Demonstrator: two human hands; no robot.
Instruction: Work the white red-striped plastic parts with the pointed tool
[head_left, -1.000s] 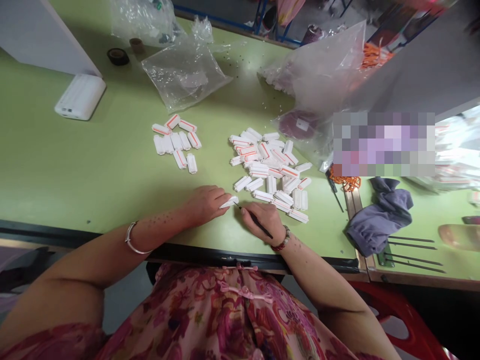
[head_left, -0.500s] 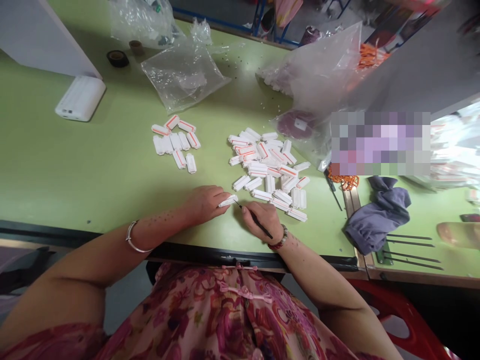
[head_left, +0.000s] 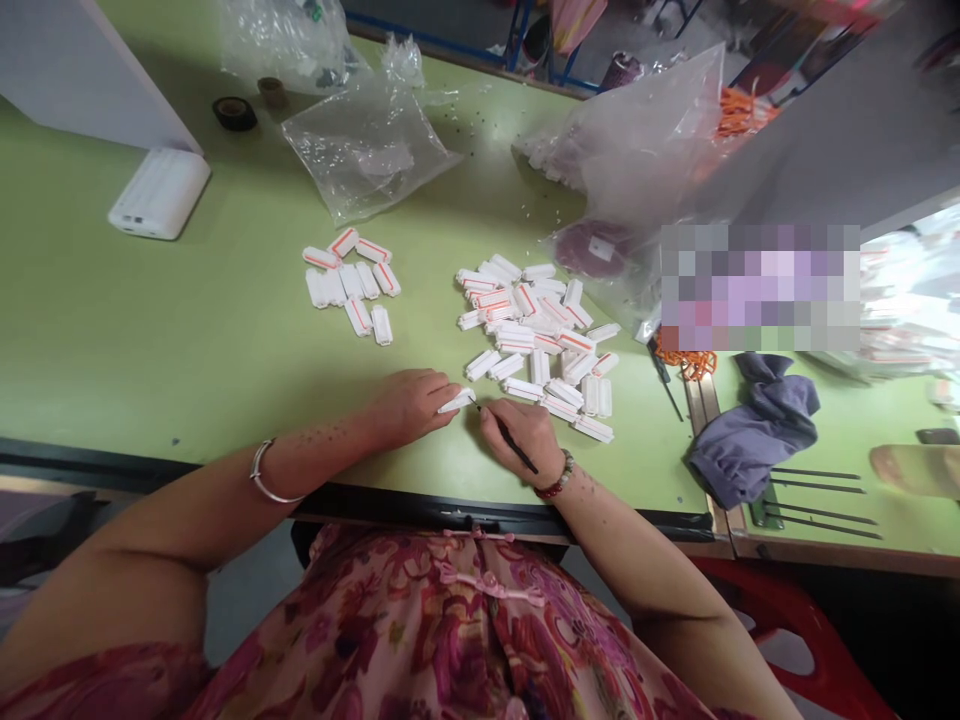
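My left hand (head_left: pixel 415 405) pinches a small white plastic piece (head_left: pixel 455 402) near the table's front edge. Closed around a thin black tweezers-like tool (head_left: pixel 517 446), my right hand (head_left: pixel 523 437) brings its fine tip against the right end of that piece. Whether the tip grips anything there is too small to tell. Beyond my hands lies a loose heap of similar white pieces (head_left: pixel 538 368), several with an orange-red stripe. A smaller group of these pieces (head_left: pixel 352 283) rests to the left of the heap.
Clear plastic bags (head_left: pixel 367 150) lie at the back, near a black tape roll (head_left: pixel 234 113). A white power-bank-like box (head_left: pixel 160 193) sits at the left. On the right are a grey-purple cloth (head_left: pixel 757 430), thin black rods (head_left: pixel 821 515) and orange strands (head_left: pixel 686 360).
The white piece in my left hand has turned slightly and shows a smoother face. My right hand and its tool have shifted a little; the groups of pieces look unchanged.
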